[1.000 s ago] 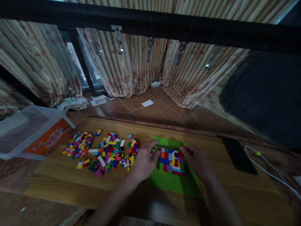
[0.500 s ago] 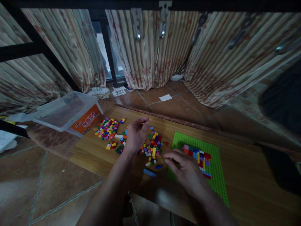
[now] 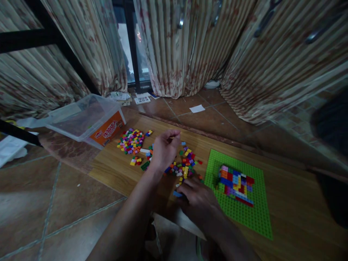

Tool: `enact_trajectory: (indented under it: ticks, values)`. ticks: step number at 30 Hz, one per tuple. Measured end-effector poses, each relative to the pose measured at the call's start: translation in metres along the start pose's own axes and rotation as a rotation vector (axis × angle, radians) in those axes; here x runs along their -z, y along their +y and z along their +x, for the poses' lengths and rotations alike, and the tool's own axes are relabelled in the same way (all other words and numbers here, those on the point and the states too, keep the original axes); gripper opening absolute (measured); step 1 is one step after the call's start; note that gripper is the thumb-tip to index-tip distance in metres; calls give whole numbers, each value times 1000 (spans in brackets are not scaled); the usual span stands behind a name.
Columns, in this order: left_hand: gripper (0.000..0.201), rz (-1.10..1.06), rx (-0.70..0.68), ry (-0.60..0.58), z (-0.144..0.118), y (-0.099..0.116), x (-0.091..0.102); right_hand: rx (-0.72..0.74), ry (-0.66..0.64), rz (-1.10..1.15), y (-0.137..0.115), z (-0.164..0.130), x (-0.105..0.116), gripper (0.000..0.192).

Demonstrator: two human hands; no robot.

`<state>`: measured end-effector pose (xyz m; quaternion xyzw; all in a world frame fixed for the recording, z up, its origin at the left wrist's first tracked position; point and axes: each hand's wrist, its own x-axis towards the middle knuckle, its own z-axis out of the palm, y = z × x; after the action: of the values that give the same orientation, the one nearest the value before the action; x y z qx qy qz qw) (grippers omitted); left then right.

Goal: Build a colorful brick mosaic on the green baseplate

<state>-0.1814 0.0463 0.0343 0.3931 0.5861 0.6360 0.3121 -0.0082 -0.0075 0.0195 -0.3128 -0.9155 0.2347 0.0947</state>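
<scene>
My left hand (image 3: 166,149) hovers over the loose toy bricks, its thumb and fingertips pinched together; anything between them is too small to make out. Lower and to the right, my right hand (image 3: 198,197) reaches down to the wood with curled fingers, beside a long light-blue brick (image 3: 178,194). Its fingertips are partly hidden, so what they grip does not show. Mixed bricks (image 3: 187,159) lie scattered between and behind the hands. On the green baseplate (image 3: 257,219) stands a multicoloured block of joined bricks (image 3: 236,185), which neither hand touches.
A heap of small bricks (image 3: 132,140) lies at the left of the low wooden table (image 3: 293,203). Past its left end stands a clear plastic bin (image 3: 81,119) with an orange label. A white paper (image 3: 197,108) is on the tiled floor, before striped curtains (image 3: 168,54).
My right hand has moved left and down, away from the baseplate to the blue bricks, covering the dark-blue one. My left hand stays pinched over the pile. The view has tilted down.
</scene>
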Motion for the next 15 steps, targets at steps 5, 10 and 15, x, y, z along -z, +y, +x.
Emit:
enact_trajectory:
  ticks: [5, 10, 15]
  values:
    - [19, 41, -3, -10, -1, 2, -3, 46, -4, -185, -9, 5, -12, 5]
    - [22, 60, 21, -45, -5, 6, -12, 17, 41, -81, -13, 1, 3, 7]
    - [23, 137, 32, -160, -17, 6, -28, -281, 297, 313, 22, -31, 60, 10]
